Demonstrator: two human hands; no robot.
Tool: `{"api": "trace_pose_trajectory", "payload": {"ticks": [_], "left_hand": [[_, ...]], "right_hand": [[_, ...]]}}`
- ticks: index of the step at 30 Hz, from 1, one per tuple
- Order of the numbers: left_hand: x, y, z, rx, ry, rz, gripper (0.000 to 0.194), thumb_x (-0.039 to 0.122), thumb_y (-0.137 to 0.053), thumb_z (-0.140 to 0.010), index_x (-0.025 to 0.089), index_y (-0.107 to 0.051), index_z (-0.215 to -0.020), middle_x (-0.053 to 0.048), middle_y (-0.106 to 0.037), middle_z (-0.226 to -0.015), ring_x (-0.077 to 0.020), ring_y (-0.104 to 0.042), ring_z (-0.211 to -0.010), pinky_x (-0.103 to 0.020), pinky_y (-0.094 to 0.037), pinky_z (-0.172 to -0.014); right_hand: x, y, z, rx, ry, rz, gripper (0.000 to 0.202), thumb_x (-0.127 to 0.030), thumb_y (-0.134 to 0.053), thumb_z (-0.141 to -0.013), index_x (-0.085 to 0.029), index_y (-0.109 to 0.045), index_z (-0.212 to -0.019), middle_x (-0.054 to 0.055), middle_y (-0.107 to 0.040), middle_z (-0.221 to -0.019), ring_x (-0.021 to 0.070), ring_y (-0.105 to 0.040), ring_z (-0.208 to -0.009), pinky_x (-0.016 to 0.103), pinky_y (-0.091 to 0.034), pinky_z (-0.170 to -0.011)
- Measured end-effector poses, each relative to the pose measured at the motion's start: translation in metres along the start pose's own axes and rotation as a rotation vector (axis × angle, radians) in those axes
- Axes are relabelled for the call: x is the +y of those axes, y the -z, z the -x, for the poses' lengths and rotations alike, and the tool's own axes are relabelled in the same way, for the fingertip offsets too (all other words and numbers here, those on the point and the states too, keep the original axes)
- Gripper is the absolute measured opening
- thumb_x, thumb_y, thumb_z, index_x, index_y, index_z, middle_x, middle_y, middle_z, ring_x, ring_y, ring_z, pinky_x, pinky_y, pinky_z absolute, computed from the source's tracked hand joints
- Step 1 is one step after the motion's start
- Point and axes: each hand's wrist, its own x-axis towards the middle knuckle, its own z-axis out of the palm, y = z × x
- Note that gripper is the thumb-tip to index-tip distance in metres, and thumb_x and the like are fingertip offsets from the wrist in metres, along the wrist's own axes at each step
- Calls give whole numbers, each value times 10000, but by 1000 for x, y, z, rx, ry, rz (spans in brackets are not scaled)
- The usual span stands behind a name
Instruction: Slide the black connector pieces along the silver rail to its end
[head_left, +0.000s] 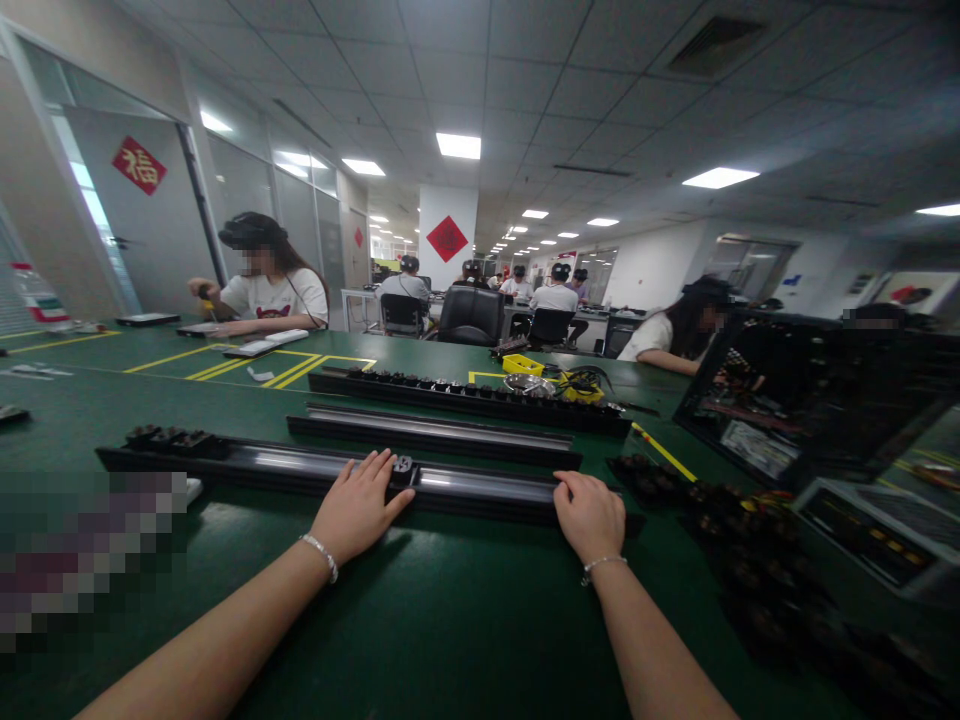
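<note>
A long black rail (480, 487) lies across the green table in front of me. Several black modules (176, 441) sit at its left end, and a single module (403, 468) stands near its middle. My left hand (358, 508) rests on the rail with its fingers spread, against the left side of that single module. Toward the rail's right end, my right hand (592, 515) is closed at the rail's edge, fingers curled over it; whether it grips the rail is hard to see.
Behind lie an empty rail (435, 433) and a rail full of modules (465, 395). Yellow trays (523, 365) stand beyond. On the right are loose black modules (772, 570), a metal power unit (885, 535) and a black case (795, 400). People sit at the left and right.
</note>
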Motion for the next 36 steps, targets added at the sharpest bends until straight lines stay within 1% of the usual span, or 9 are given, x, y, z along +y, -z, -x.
{"api": "trace_pose_trajectory", "payload": {"ticks": [4, 14, 23, 27, 31, 36], "left_hand": [[1, 1, 0, -2, 3, -5, 706, 611, -226, -821, 124, -416, -1296, -106, -402, -1372, -245, -317, -1286, -448, -233, -1056], [10, 1, 4, -2, -48, 33, 702, 615, -244, -816, 138, -401, -1307, -101, -392, -1379, -238, -310, -1291, -444, -227, -1062], [10, 0, 4, 22, -49, 40, 691, 611, -260, -813, 145, -406, -1302, -110, -400, -1374, -241, -323, -1283, -445, -226, -1059], [15, 0, 5, 11, -52, 32, 710, 613, -254, -813, 122, -399, -1305, -121, -396, -1374, -248, -333, -1277, -447, -227, -1057], [19, -2, 8, 32, -65, 29, 680, 587, -265, -821, 133, -390, -1312, -119, -399, -1373, -254, -344, -1268, -454, -230, -1051], [19, -4, 9, 42, -77, 29, 663, 570, -276, -824, 134, -391, -1311, -119, -399, -1374, -254, -351, -1263, -453, -222, -1052]], "right_hand": [[1, -2, 0, 27, 10, 0, 348, -265, -361, -803, -254, -648, -999, 12, -630, -1084, 177, -502, -1042, 335, -304, -872], [1, -1, 0, 15, 8, 10, 353, -279, -356, -809, -260, -646, -1009, 8, -628, -1093, 178, -499, -1056, 335, -306, -873], [0, 1, 0, -14, -6, 16, 375, -283, -337, -813, -254, -641, -1030, 17, -619, -1109, 184, -491, -1067, 336, -306, -878], [0, 1, 1, 2, 5, 5, 368, -286, -338, -815, -252, -641, -1021, 16, -625, -1096, 180, -495, -1058, 338, -306, -874], [1, -1, 0, 13, 5, 14, 357, -280, -352, -807, -261, -647, -1009, 12, -627, -1094, 183, -498, -1053, 334, -309, -865], [0, 0, 0, 6, -1, 6, 361, -273, -356, -803, -260, -646, -1017, 13, -625, -1100, 185, -496, -1057, 334, -307, -871]]}}
